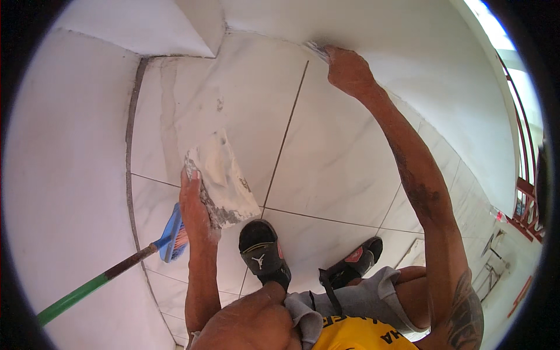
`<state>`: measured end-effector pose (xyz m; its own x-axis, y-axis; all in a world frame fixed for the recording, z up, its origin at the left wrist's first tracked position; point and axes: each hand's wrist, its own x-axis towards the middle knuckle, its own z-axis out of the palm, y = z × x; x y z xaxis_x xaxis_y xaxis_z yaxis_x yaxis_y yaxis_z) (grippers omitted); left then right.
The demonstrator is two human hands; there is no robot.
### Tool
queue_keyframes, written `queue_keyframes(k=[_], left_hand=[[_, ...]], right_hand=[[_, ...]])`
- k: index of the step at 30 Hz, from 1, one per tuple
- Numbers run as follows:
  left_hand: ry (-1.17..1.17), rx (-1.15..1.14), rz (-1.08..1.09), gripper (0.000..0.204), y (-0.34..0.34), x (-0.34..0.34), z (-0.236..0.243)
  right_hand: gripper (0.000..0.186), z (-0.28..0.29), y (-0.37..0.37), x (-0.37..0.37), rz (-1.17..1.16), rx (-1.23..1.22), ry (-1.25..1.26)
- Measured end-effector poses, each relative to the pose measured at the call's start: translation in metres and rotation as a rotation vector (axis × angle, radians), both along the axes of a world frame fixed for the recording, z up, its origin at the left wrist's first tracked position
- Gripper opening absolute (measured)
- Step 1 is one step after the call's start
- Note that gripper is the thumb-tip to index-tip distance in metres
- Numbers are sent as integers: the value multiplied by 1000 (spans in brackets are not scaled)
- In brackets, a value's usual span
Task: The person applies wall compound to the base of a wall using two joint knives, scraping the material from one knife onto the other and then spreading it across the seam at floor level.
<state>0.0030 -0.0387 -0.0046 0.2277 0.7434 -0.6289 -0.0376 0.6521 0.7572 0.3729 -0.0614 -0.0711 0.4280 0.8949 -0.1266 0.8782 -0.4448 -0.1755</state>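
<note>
My left hand (195, 204) holds a flat board (224, 178) smeared with white putty, tilted over the marble floor tiles (332, 157). My right hand (347, 70) reaches far forward to the foot of the white wall (420, 52). It grips a small putty knife (315, 49) and presses it where wall meets floor. I crouch, with my black sandals (262, 251) planted on the tiles.
A blue broom head (174, 233) on a green and brown handle (87, 289) leans in from the lower left. White walls curve round on the left and at the back. A red railing (528, 204) and debris lie at the far right.
</note>
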Motion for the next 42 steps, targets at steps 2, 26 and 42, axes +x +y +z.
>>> queue_keyframes(k=[2, 26, 42], left_hand=[[25, -31, 2, 49, 0, -3, -4], [-16, -60, 25, 46, 3, -8, -7], [7, -63, 62, 49, 3, -1, 6]], right_hand=[[36, -7, 2, -6, 26, -15, -32], [38, 8, 50, -32, 280, 7, -26], [38, 2, 73, -46, 211, -65, -100]])
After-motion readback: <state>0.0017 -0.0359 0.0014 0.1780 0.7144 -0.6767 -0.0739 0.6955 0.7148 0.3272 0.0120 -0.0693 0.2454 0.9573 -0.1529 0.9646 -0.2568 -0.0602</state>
